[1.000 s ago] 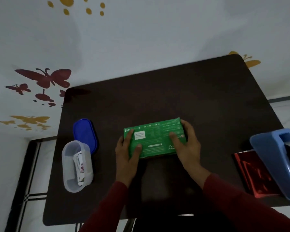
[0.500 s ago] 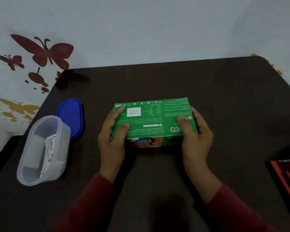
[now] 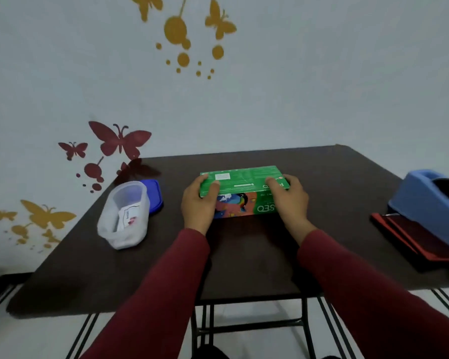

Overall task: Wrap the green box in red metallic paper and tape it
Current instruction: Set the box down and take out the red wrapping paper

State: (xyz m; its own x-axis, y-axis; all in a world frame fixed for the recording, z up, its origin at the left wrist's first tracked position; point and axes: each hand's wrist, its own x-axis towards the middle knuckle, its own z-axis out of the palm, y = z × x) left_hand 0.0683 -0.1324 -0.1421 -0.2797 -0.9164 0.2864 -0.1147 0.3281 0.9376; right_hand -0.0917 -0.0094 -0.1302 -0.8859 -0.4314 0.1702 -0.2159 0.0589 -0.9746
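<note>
The green box [image 3: 241, 181] rests on the dark table [image 3: 244, 255], its colourful front side turned toward me. My left hand [image 3: 198, 203] grips its left end and my right hand [image 3: 289, 199] grips its right end, fingers lying over the top face. Folded red metallic paper [image 3: 412, 237] lies at the table's right edge, partly under a blue tape dispenser [image 3: 430, 203]. Both my sleeves are dark red.
A clear plastic container [image 3: 126, 213] holding a small packet stands at the left, its blue lid [image 3: 154, 195] just behind it. The wall with butterfly stickers runs along the table's far edge. The near table edge and its metal legs show below my arms.
The view has swung up and back, showing more wall and the table's near edge. The box's front side now faces me; both hands keep hold of its ends.
</note>
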